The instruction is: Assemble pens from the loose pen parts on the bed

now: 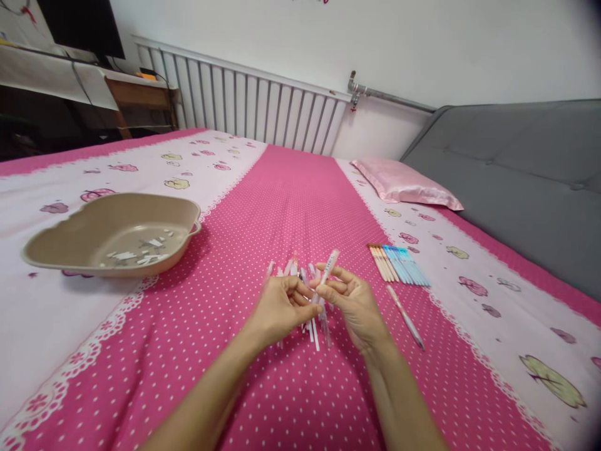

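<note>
A whitish, see-through pen barrel [330, 265] with small print on it slants up between my hands. My right hand [350, 300] pinches it between thumb and fingers. My left hand [284, 304] is closed at its lower end, thumb and fingertips meeting there; exactly what those fingertips cover is partly hidden. Under and around both hands lies a loose pile of clear tubes and white sticks [313, 332], partly covered by my fingers. To the right of my right hand a pinkish-white pen [406, 317] lies alone on the sheet.
A row of tan and light blue pens [399, 265] lies at the right. On the left stands a beige basin [113, 235] holding small white pieces. A pink pillow [406, 183] rests near the grey headboard [511, 169]. Behind the bed is a white radiator [248, 94].
</note>
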`<state>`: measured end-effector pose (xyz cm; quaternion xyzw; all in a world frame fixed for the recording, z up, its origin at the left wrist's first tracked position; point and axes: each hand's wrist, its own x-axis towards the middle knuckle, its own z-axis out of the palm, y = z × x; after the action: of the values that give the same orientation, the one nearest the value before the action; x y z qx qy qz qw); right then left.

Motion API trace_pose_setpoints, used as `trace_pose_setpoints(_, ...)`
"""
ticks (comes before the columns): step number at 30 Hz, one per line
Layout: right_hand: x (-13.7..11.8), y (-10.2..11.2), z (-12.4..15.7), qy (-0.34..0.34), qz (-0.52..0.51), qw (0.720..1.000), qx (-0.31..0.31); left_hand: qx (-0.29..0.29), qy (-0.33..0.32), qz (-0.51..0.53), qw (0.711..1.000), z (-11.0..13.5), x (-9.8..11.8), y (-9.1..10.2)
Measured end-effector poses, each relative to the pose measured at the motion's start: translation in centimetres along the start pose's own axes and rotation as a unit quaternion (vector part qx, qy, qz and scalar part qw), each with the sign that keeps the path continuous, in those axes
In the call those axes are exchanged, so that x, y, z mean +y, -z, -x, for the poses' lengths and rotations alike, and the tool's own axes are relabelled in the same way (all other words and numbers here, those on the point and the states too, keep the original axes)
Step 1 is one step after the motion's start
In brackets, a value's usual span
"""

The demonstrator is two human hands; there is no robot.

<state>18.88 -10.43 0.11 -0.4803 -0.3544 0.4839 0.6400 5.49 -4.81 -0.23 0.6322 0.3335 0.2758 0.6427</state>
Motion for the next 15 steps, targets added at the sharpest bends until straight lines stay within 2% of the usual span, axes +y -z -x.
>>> trace_pose_setpoints(5, 0.0, 0.0, 0.01, -0.003, -0.001, 1.0, 0.002, 0.019, -0.016, -0.025, 0.999, -0.06, -0.43, -0.13)
trace_pose_setpoints(10, 0.1, -0.29, -0.02, 0.002, -0.008, 1.0, -0.009, 0.023, -0.019, -0.006, 1.0, -0.09, -0.52, -0.11)
trace_pose_setpoints(15, 0.28, -0.37, -0.24, 0.028, 0.017, 0.999, -0.036, 0.081, -0.034, 0.007, 0.996, -0.27, 0.01, 0.34)
